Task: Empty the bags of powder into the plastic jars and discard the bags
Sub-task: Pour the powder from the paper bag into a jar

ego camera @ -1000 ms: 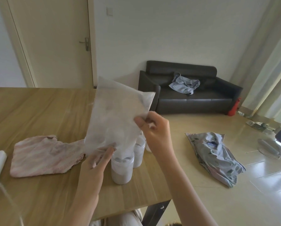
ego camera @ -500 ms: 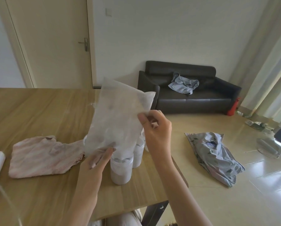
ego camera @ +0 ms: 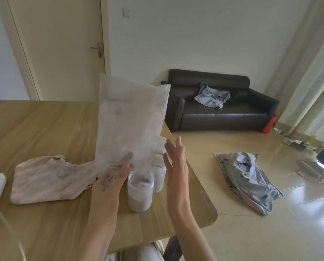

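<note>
Above round plastic jars [ego camera: 140, 189], left hand [ego camera: 113, 178] pinches frosted, powder-dusted bag [ego camera: 131, 125].

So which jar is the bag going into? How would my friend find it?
Start at the wooden table and go to its near right corner, where the left hand holds the upturned bag. Two plastic jars stand there, one behind the other. It is the front jar under the bag's low end, nearest the person, open-topped and partly full of pale powder.
</note>
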Tool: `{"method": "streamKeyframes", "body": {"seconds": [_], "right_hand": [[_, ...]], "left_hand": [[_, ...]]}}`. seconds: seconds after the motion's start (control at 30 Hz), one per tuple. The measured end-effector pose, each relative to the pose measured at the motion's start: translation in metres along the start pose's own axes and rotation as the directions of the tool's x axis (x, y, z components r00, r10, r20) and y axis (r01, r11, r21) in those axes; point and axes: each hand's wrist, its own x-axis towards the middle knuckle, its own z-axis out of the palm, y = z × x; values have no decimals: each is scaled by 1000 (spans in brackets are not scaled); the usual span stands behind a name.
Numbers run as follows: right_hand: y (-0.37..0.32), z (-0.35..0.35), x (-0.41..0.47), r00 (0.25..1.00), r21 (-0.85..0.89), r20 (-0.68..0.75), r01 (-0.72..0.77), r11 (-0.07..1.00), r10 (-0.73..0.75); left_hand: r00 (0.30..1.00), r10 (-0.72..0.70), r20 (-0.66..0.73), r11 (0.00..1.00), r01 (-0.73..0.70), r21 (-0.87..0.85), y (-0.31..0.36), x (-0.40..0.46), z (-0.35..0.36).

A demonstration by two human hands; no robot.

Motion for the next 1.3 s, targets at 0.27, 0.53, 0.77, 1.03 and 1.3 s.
{"method": "streamKeyframes", "body": {"seconds": [0.27,0.53,0.77,1.03,1.3], "right_hand": [[-5,6,0,997,-15,82,6,1000,-5],[-4,-2,3,994,-24,107,5,1000,-2],[-5,-6,5,986,-49,160,-45,998,52],[-4,-10,0,947,-15,300,-120,993,119],[-10,-16,-4,978,-20,206,32,999,-27]], "left_hand": [[999,35,40,999,-34,-18,4,-5,6],[997,47,60,998,-45,-33,3,-6,7],[998,50,37,999,-50,-10,2,-4,5],[1000,19,12,1000,-19,10,3,-6,8],[999,34,18,999,-34,6,4,-9,15]]}}
